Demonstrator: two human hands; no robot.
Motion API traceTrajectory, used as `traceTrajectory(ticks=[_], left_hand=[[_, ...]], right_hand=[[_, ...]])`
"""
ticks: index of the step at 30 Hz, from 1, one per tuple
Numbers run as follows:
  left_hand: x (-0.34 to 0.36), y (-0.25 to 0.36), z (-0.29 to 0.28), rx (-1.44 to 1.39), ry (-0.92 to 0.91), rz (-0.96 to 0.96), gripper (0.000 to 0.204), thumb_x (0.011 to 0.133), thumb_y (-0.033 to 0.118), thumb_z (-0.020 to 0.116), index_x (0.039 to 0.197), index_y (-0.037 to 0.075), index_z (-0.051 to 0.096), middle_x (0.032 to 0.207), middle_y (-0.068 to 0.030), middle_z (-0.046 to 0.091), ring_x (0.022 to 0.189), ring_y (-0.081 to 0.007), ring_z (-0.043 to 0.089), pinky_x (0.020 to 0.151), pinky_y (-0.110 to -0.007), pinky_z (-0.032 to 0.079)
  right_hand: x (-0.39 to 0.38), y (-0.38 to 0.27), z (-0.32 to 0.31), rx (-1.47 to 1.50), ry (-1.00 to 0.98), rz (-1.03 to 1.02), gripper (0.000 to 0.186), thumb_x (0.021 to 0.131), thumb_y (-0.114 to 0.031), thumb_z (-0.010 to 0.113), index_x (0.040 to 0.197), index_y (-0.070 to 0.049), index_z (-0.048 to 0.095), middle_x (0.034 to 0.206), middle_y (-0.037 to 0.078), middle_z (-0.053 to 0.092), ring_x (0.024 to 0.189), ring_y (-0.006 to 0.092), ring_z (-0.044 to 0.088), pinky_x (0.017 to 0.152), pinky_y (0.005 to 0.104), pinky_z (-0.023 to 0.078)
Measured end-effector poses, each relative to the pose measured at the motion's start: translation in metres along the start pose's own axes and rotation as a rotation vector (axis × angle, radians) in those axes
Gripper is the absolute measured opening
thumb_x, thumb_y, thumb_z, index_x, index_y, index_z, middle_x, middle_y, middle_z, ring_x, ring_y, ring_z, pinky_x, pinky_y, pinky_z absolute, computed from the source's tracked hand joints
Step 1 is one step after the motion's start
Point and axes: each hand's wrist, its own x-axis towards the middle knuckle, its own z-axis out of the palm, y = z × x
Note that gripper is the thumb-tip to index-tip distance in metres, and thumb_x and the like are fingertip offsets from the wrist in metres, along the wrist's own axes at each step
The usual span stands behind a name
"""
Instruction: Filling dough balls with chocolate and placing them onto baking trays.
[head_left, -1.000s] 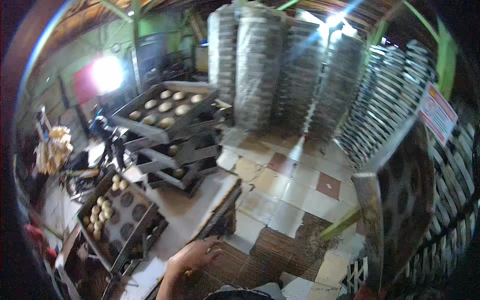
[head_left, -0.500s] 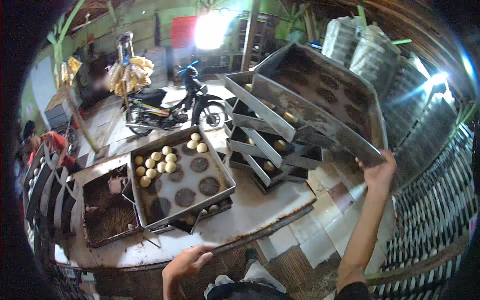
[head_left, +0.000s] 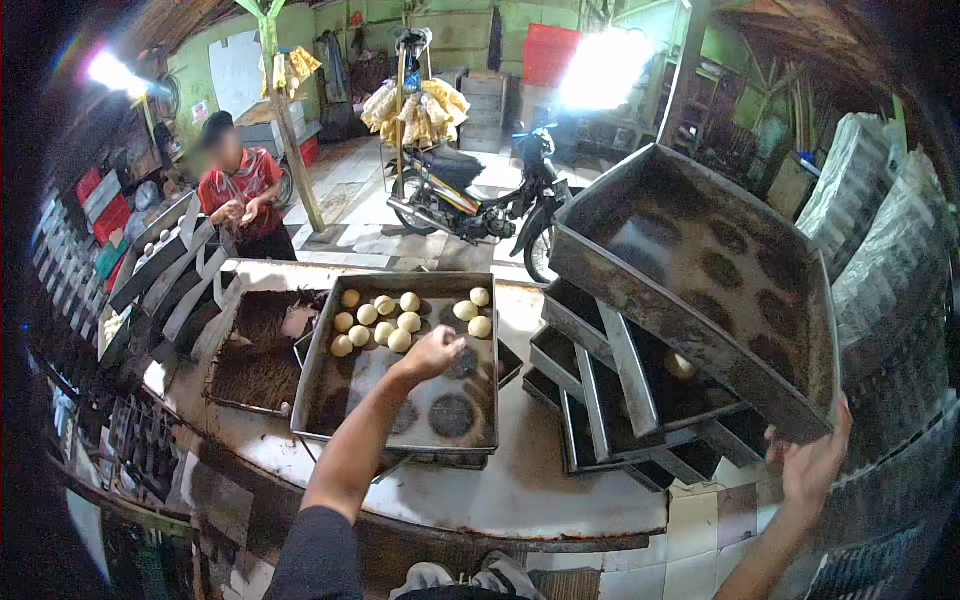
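My left hand (head_left: 432, 352) is over a square metal tray (head_left: 315, 430) on the worktop, beside several pale dough balls (head_left: 398, 340). Its fingers are curled, and whether they hold anything is hidden. At the right, my right hand (head_left: 812, 460) grips the near corner of a tilted metal tray (head_left: 700, 370) with dark round marks and no dough. That tray rests on stacked metal trays (head_left: 590, 420), some with dough visible inside.
A dark rusty tray (head_left: 245, 350) lies left on the worktop (head_left: 560, 505). A co-worker in red (head_left: 245, 195) stands behind stacked trays at the left. A motorcycle (head_left: 450, 195) is beyond the worktop, and wrapped stacks (head_left: 890, 260) stand at the right.
The view has swung round to face the worktop. My left hand has moved forward over the dough tray. My right hand has come to grip the tilted tray, now lower right.
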Motion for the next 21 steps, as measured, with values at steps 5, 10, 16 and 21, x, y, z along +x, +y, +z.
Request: traceTrajectory(ticks=[5, 10, 16, 21], left_hand=[[0.068, 0.074, 0.057, 0.087, 0.115, -0.302, 0.080, 0.092, 0.034, 0.062, 0.147, -0.010, 0.024, 0.134, -0.0367, 0.057, 0.121, -0.0444, 0.061, 0.106, -0.046, 0.048], [0.088, 0.046, 0.079, 0.032, 0.236, -0.282, 0.066, 0.089, 0.024, 0.065, 0.142, 0.001, 0.033, 0.129, -0.0316, 0.062, 0.120, -0.0428, 0.062, 0.105, -0.045, 0.048], [-0.031, 0.004, -0.011, -0.732, 0.021, -0.073, 0.042, 0.096, 0.023, 0.050, 0.124, -0.005, 0.064, 0.113, -0.0120, 0.069, 0.096, -0.0174, 0.064, 0.081, -0.032, 0.054], [-0.290, -0.034, -0.083, -1.312, -0.046, -0.129, 0.034, 0.099, 0.027, 0.064, 0.119, 0.002, 0.055, 0.101, -0.0047, 0.062, 0.096, -0.0184, 0.060, 0.091, -0.032, 0.049]], right_hand=[[-0.016, -0.003, -0.006, -0.853, 0.471, -0.655, 0.072, 0.100, -0.059, 0.052, 0.153, -0.011, 0.042, 0.149, 0.017, 0.049, 0.131, 0.0344, 0.051, 0.086, 0.0451, 0.052], [-0.010, 0.010, 0.061, -1.614, 0.264, -1.159, 0.059, 0.098, -0.047, 0.062, 0.144, -0.010, 0.056, 0.142, 0.013, 0.058, 0.123, 0.0333, 0.057, 0.107, 0.0496, 0.040], [-0.011, 0.043, 0.078, -1.671, 0.415, -1.202, 0.039, 0.096, -0.022, 0.069, 0.132, -0.008, 0.066, 0.138, 0.012, 0.060, 0.129, 0.0330, 0.055, 0.111, 0.0496, 0.036], [-0.111, 0.136, 0.117, -1.319, 0.353, -0.995, 0.030, 0.097, -0.009, 0.060, 0.125, 0.000, 0.065, 0.129, 0.017, 0.063, 0.125, 0.0336, 0.056, 0.109, 0.0466, 0.040]])
